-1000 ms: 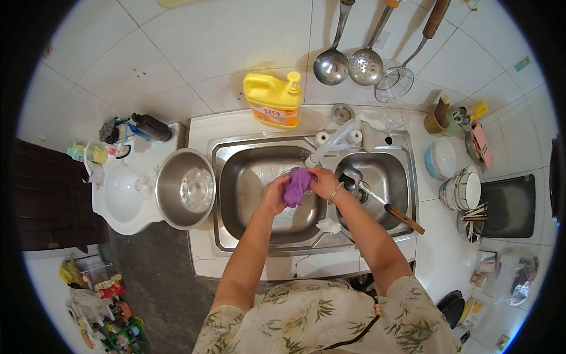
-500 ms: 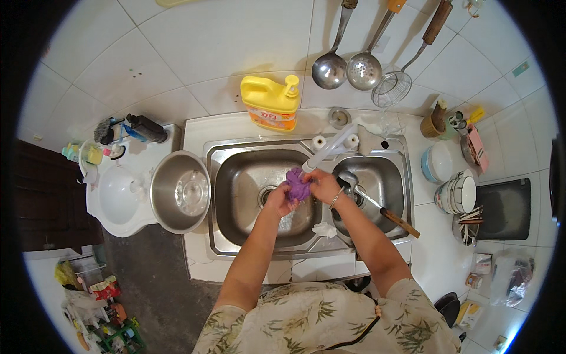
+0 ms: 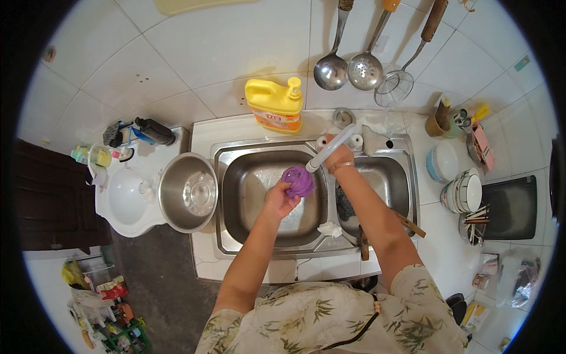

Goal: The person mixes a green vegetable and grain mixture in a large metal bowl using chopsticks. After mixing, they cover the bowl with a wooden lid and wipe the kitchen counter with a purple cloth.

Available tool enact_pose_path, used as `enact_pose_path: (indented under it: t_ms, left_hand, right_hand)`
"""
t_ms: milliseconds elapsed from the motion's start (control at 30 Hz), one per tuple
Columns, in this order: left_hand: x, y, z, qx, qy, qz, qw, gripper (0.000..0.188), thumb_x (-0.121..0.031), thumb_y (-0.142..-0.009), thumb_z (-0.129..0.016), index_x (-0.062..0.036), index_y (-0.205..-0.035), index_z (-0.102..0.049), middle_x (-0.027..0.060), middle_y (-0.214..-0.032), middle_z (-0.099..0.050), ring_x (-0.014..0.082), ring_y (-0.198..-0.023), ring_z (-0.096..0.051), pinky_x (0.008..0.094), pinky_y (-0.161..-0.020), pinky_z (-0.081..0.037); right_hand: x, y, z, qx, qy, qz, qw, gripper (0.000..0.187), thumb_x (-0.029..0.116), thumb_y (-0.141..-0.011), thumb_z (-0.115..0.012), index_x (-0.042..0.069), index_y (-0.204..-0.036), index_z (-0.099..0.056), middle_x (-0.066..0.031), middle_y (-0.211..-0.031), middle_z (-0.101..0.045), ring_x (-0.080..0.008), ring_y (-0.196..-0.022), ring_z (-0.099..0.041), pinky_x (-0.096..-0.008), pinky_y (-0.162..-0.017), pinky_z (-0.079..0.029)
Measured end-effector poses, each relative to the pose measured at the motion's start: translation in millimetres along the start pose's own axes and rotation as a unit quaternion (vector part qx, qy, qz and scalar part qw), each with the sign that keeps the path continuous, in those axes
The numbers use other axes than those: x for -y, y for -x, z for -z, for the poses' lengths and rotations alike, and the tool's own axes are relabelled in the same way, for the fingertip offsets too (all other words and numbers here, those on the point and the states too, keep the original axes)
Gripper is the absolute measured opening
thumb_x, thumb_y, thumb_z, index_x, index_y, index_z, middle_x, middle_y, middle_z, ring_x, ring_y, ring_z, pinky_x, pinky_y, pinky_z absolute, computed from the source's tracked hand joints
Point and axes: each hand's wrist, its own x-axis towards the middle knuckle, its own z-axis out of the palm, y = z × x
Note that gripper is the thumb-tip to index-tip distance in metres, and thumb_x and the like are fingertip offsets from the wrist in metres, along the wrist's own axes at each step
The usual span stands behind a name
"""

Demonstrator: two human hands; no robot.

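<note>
Over the left basin of the steel sink, my left hand is closed around a soft, bunched purple cloth. The cloth lies just below the mouth of the white tap spout. My right hand reaches to the back of the sink, with its fingers closed at the left tap knob, partly hidden behind the spout. My right forearm crosses the right basin and covers part of the utensils there. Their wooden handles stick out over the rim.
A yellow pump jug stands behind the sink. Left is a steel bowl beside a white washbasin. Stacked bowls and a chopstick holder are right. Ladles hang above. A crumpled white scrap lies between the basins.
My right hand has left the purple cloth and moved back to the tap knob. The left hand keeps the cloth, now rounder, under the spout. A second wooden handle now shows at the front rim.
</note>
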Motion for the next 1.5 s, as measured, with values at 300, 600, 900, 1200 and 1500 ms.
enact_pose_path:
  t_ms: [300, 600, 900, 1200, 1500]
  left_hand:
    - [-26, 48, -39, 0.046, -0.317, -0.036, 0.947, 0.032, -0.018, -0.083, -0.054, -0.0106, -0.114, -0.05, 0.0041, -0.099, -0.059, 0.0142, -0.082, -0.059, 0.0292, -0.061, -0.05]
    - [-25, 59, -10, 0.192, -0.477, -0.161, 0.843, 0.097, -0.031, -0.062, -0.081, -0.0114, -0.137, -0.022, 0.0076, -0.122, -0.046, 0.0179, -0.102, -0.054, 0.0314, -0.077, -0.05]
    - [-15, 53, 9, 0.095, -0.48, -0.049, 0.871, 0.057, -0.002, -0.069, -0.067, -0.0072, -0.121, -0.044, 0.0057, -0.105, -0.056, 0.0145, -0.089, -0.056, 0.0293, -0.073, -0.048]
    - [-11, 56, 2, 0.105, -0.545, -0.031, 0.831, 0.045, -0.001, -0.068, -0.065, -0.0062, -0.111, -0.052, 0.0046, -0.097, -0.06, 0.0176, -0.085, -0.059, 0.03, -0.076, -0.047]
    - [1, 60, -21, -0.056, -0.853, -0.192, 0.482, 0.028, -0.03, -0.072, -0.064, -0.0103, -0.092, -0.062, 0.0142, -0.091, -0.064, 0.0324, -0.085, -0.061, 0.0391, -0.074, -0.049]
  right_hand:
    - [22, 76, -27, 0.126, -0.321, 0.233, 0.909, 0.04, 0.014, -0.072, -0.065, 0.003, -0.108, -0.052, -0.0175, -0.105, -0.056, -0.0339, -0.101, -0.054, -0.0366, -0.087, -0.043]
    - [51, 88, -14, 0.222, -0.472, 0.056, 0.852, 0.034, 0.003, -0.07, -0.062, 0.003, -0.103, -0.053, -0.0089, -0.091, -0.06, -0.019, -0.082, -0.06, -0.0302, -0.075, -0.049]
    - [42, 99, -26, 0.188, -0.375, 0.064, 0.905, 0.05, 0.001, -0.065, -0.063, 0.002, -0.113, -0.048, -0.0127, -0.1, -0.058, -0.0254, -0.092, -0.058, -0.0332, -0.083, -0.048]
    - [58, 106, -6, 0.161, 0.081, 0.295, 0.938, 0.075, 0.01, -0.075, -0.056, 0.025, -0.14, -0.022, -0.0173, -0.103, -0.056, -0.0314, -0.09, -0.059, -0.0385, -0.073, -0.05]
    - [59, 101, -16, 0.238, 0.071, 0.16, 0.955, 0.027, 0.025, -0.072, -0.06, 0.005, -0.09, -0.059, -0.0161, -0.083, -0.064, -0.0307, -0.077, -0.063, -0.0403, -0.068, -0.05]
